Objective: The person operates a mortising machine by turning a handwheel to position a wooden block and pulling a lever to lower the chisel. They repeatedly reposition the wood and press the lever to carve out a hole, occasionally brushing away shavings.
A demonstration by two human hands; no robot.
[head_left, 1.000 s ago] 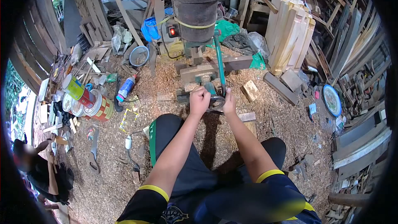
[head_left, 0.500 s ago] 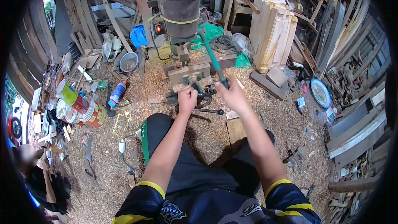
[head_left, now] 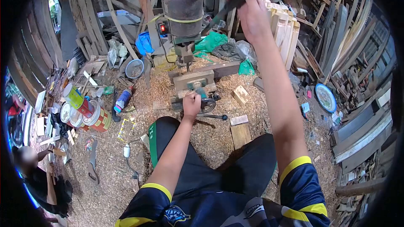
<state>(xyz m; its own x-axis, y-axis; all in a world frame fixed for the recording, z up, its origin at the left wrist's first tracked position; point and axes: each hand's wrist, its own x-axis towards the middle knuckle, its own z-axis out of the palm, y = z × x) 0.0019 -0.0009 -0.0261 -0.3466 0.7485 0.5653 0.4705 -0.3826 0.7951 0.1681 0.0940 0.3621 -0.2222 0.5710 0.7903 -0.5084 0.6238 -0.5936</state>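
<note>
A bench mortiser or drill press (head_left: 182,10) stands in front of me with its tool above a wooden block (head_left: 193,80). The block sits in the vise (head_left: 179,103) on the machine's bed. My left hand (head_left: 192,104) is closed at the handwheel (head_left: 207,106) on the vise's front; the part inside the fist is hidden. High on the right, my right hand (head_left: 251,10) is wrapped around the dark grip of the machine's lever (head_left: 225,11), which points up and to the right. The lever is partly smeared by motion.
Wood shavings cover the floor. At left are stacked buckets (head_left: 99,117), a spray bottle (head_left: 123,100) and a handsaw (head_left: 92,164). Cut timber pieces (head_left: 288,33) stand at right, near a round tray (head_left: 325,98). Another person (head_left: 42,176) sits far left holding wood.
My right hand has swung up and away with the lever. A small wooden block at the right of the vise now shows. My left hand stays at the handwheel.
</note>
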